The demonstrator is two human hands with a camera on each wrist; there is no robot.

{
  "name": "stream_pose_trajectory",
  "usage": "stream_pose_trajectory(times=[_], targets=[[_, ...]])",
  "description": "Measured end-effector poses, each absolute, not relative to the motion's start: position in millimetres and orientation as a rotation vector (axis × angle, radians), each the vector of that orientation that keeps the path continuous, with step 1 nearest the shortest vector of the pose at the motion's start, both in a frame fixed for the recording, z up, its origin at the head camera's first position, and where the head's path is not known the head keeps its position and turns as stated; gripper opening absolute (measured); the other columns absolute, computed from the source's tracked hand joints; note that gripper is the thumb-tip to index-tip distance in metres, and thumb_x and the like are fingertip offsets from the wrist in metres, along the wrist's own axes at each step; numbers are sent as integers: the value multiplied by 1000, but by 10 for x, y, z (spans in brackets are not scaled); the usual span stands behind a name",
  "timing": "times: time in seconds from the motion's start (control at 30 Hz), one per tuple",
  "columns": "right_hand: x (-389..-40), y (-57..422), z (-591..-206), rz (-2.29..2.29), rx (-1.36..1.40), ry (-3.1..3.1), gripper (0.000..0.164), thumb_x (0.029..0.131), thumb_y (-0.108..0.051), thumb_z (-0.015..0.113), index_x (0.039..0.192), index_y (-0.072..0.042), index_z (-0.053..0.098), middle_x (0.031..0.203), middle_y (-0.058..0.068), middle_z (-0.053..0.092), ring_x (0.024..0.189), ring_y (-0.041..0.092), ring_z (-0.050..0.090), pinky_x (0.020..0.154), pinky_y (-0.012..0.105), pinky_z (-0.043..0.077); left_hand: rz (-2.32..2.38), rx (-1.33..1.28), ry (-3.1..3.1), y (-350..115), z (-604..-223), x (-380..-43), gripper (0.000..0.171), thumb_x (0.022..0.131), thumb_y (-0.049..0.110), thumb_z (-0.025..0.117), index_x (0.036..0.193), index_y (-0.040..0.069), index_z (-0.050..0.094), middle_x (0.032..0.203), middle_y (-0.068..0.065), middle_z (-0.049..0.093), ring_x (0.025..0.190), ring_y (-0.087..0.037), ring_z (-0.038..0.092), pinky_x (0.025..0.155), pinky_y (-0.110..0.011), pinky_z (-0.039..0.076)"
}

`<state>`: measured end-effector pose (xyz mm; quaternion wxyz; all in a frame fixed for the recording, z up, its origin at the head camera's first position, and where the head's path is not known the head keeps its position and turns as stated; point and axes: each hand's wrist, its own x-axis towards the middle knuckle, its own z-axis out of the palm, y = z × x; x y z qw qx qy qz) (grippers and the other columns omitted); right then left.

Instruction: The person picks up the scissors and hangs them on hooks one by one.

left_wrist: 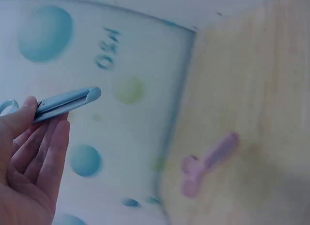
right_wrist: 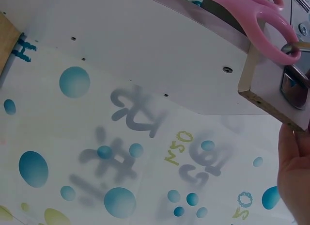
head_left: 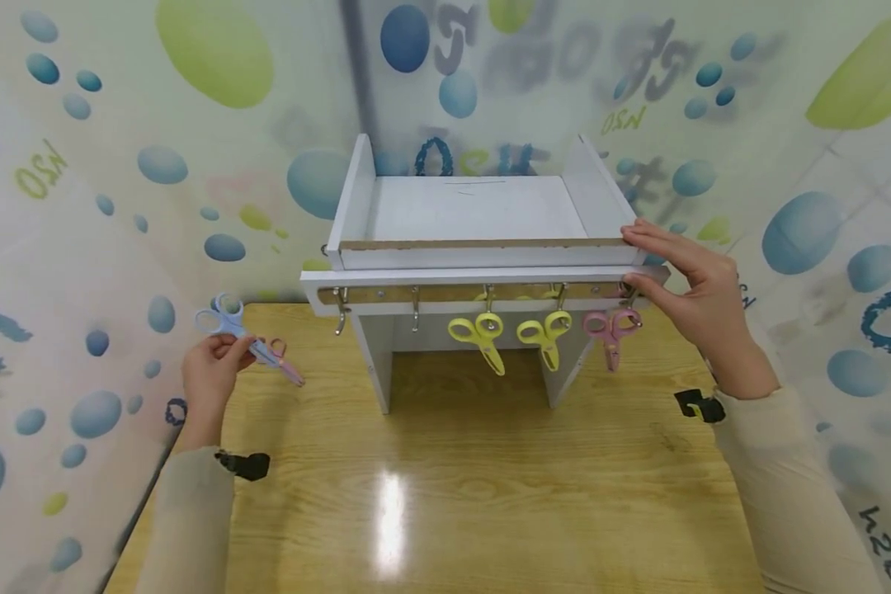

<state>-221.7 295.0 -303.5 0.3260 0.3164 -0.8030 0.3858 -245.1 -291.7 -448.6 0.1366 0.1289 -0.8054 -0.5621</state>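
Blue scissors are pinched between the thumb and fingers of my left hand, left of the white shelf. In the left wrist view the blue scissors show their blades closed. Pink scissors lie on the table just beyond that hand. My right hand holds the shelf's right front corner, fingers on top and thumb at the hook rail. From the rail's hooks hang yellow scissors, a second yellow pair and a pink pair, near the right thumb.
Two bare hooks are on the rail's left part. The shelf stands on a wooden table, close to the patterned wall. A side wall rises along the table's left edge.
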Motion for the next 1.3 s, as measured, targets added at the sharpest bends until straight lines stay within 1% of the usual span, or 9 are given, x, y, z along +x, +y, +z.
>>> stream_pose_trajectory(times=[0.1,0.23,0.4,0.6,0.67,0.8,0.93,1.03,1.3], targets=[[-2214,2947,-3035,1009,818,-2108,58,69,24,75,123,4,68,132,4,67,132,11,57,108,20,45,-1629,223,-2295,-2779,-4232,-2379,17,97,14,65,95,-2,62,69,33,65,63,11,66,64,-10,55],[-2208,2941,-3030,1010,810,-2116,59,69,25,74,124,4,68,133,2,67,132,12,57,108,20,45,-1696,33,-2186,-2556,-3891,-2225,11,95,12,67,88,4,63,77,25,72,69,5,71,66,-12,56],[-2200,2934,-3024,1013,814,-2118,58,70,24,74,125,4,67,133,1,67,133,11,57,108,20,45,-1665,-193,-2119,-2278,-3530,-1981,11,95,3,65,86,-4,64,86,21,76,73,2,73,69,-14,57],[-2205,2938,-3025,1015,815,-2112,56,72,23,74,124,5,67,134,3,67,132,11,57,107,19,45,-1568,-602,-2096,-1984,-3297,-1746,7,92,-10,62,96,-12,67,96,14,78,76,0,73,65,-12,55],[-2208,2941,-3029,1020,814,-2111,56,71,23,74,124,5,68,133,3,67,132,12,57,107,19,46,-1604,-714,-2098,-1893,-3283,-1697,9,91,-12,61,99,-12,67,99,12,78,79,-1,74,63,-12,54],[-2211,2944,-3036,1032,814,-2111,57,70,25,73,124,6,67,133,3,67,132,12,57,107,20,46,-1631,-817,-2192,-1729,-3342,-1658,10,92,-9,62,100,-7,69,100,9,78,82,-1,73,68,-14,56],[-2216,2943,-3046,1049,815,-2102,55,71,24,73,123,7,67,133,4,67,132,13,57,107,20,46,-1644,-844,-2294,-1582,-3477,-1695,9,93,-4,63,98,-5,71,97,-11,78,79,0,72,72,-18,58],[-2221,2941,-3058,1072,818,-2094,54,71,24,73,122,8,68,132,4,68,132,13,58,107,21,46,-1642,-821,-2366,-1488,-3582,-1717,9,93,0,65,97,-4,73,94,-19,77,80,4,71,72,-18,59],[-2225,2941,-3067,1086,815,-2091,53,72,23,73,122,8,67,133,3,67,132,12,58,107,20,46,-1619,-737,-2508,-1362,-3754,-1786,9,92,5,68,95,-1,75,91,-16,78,79,3,71,70,-20,59]])
